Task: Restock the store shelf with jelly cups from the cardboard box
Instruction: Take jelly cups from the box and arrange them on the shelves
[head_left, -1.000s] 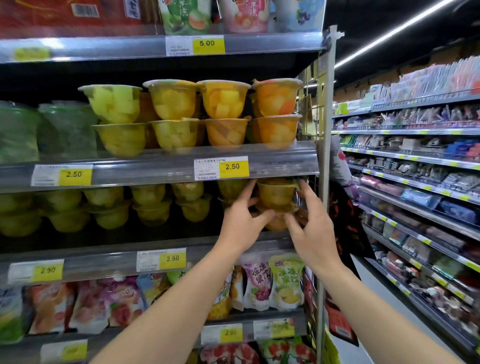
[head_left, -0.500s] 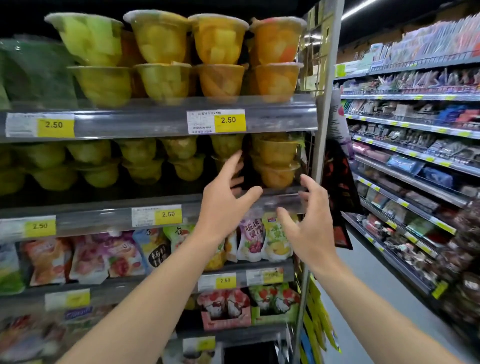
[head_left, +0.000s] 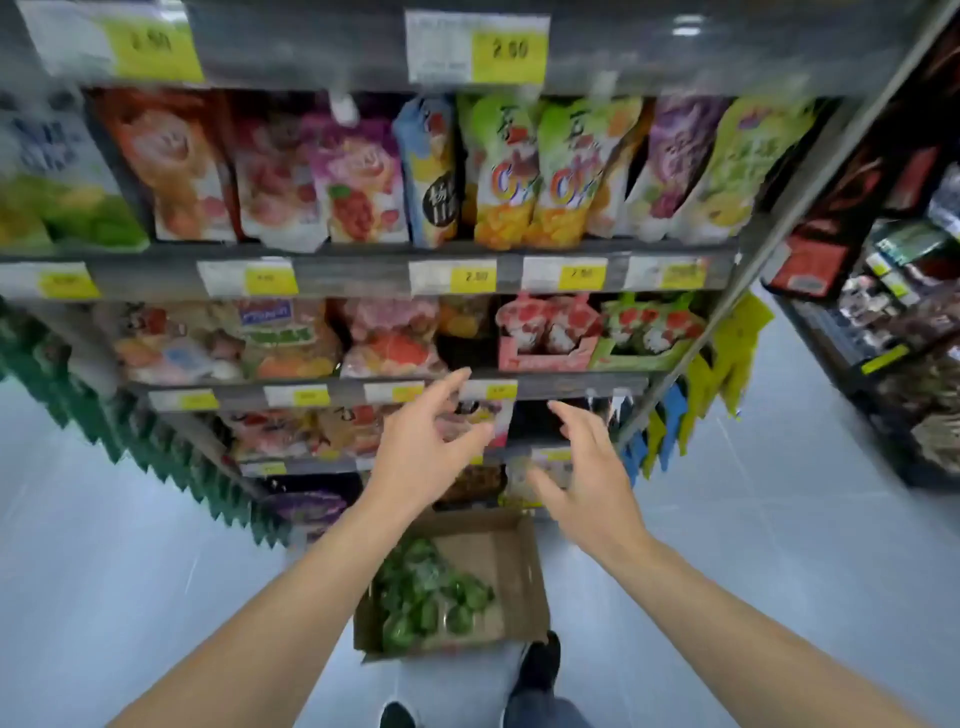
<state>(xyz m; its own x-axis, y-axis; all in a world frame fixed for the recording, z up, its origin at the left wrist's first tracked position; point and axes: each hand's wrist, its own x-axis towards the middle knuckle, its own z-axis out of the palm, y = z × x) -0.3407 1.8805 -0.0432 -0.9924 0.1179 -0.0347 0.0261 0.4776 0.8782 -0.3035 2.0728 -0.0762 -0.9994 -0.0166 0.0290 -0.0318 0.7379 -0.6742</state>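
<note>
An open cardboard box (head_left: 511, 566) sits on the floor at the foot of the shelf unit, holding several green jelly cups (head_left: 426, 597) in its left half. My left hand (head_left: 421, 452) and my right hand (head_left: 587, 478) hang in the air above the box, in front of the lower shelves. Both hands have spread fingers and hold nothing. The shelf of jelly cups is out of view above the frame.
Shelves (head_left: 363, 275) of colourful snack pouches fill the upper view. A second shelf unit (head_left: 893, 332) stands to the right across a pale floor aisle (head_left: 753, 519). My shoes (head_left: 540, 660) stand just behind the box. Green hanging packs (head_left: 171, 457) line the left.
Both hands let go of the orange jelly cups on the shelf and dropped down. The view tilted from the cup shelves down to the lower shelves and the box on the floor.
</note>
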